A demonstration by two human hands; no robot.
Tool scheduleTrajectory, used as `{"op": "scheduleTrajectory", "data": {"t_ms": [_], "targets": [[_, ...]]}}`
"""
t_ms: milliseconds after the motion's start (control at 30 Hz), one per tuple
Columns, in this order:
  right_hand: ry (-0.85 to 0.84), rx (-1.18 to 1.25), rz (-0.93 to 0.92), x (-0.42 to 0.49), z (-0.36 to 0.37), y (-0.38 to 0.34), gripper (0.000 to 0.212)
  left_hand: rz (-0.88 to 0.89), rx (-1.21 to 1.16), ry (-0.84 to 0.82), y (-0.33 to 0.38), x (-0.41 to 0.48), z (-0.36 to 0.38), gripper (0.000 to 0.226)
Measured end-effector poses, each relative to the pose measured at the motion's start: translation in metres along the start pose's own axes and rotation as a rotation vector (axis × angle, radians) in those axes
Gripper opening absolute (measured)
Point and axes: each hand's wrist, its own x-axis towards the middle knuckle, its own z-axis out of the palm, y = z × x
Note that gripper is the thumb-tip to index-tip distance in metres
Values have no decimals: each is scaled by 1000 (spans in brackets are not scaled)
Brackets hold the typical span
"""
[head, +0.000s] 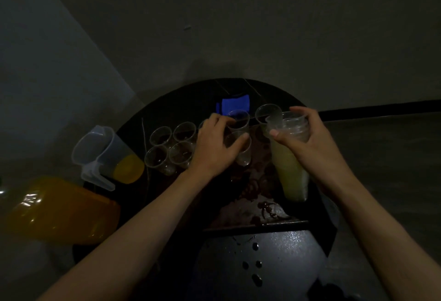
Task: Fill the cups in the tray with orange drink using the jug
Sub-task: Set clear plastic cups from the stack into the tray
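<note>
Tabletop (274, 253), round and dark, fills the middle of the dim view, with a few dark drops on its near part. On it lies the tray (255, 225), dark with a reddish-brown pattern, its near rim a straight bar across the table.

At lower left, beside the table, sits a big orange container (59, 210). Just behind it, at the table's left edge, stands the clear jug (100, 155), handle toward the viewer, a little orange drink (128, 169) in its bottom. No hand touches it.

On the right of the tray is a tall clear bottle (290, 164) of pale yellowish liquid. The right hand (310, 140) is curled round its neck, thumb at the near side.

The left hand (214, 147) reaches over the tray's middle and holds a clear cup (241, 155), thumb against its rim, fingers at another cup (238, 119) just behind.

Four cups (169, 145) stand in a tight two-by-two group left of that hand. One more cup (268, 114) sits just behind the bottle's mouth. Whether any cup holds drink cannot be told in this light.

Behind the cups lies a small blue thing (235, 104).
</note>
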Motion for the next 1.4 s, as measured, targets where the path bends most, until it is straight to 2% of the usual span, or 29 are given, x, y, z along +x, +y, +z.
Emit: {"op": "scheduleTrajectory", "data": {"t_ms": [100,200,267,367,433,567,733,833,900,967,1100,1300,1400], "targets": [[-17,-15,-1,0,3,0,68,69,-278,-55,27,11,-11,51],[-43,-29,-5,1,3,1,67,74,-417,-165,57,21,-19,45],[-68,-42,-8,1,2,2,67,40,-417,-262,70,26,-24,35],[-97,-67,-10,2,0,3,69,19,-269,-334,79,31,-24,37],[-102,-60,-9,1,-1,3,68,6,-234,-322,80,33,-24,42],[-123,-54,-2,0,-4,4,58,-28,-306,-318,85,32,-25,43],[-102,-42,33,2,-9,7,52,-26,-404,-183,90,37,-23,47],[-63,-40,29,2,-13,7,56,-56,-509,-78,91,43,-26,47],[-40,-42,26,2,-15,8,69,-58,-571,7,88,45,-28,53],[-17,-57,37,2,-18,7,81,-65,-539,114,83,46,-28,60],[-3,-32,71,3,-26,6,83,-95,-417,201,66,37,-18,58],[44,1,107,8,-40,9,87,-8,-64,-20,51,17,18,60],[64,7,106,7,-41,11,84,46,38,-86,47,12,34,63]]}}
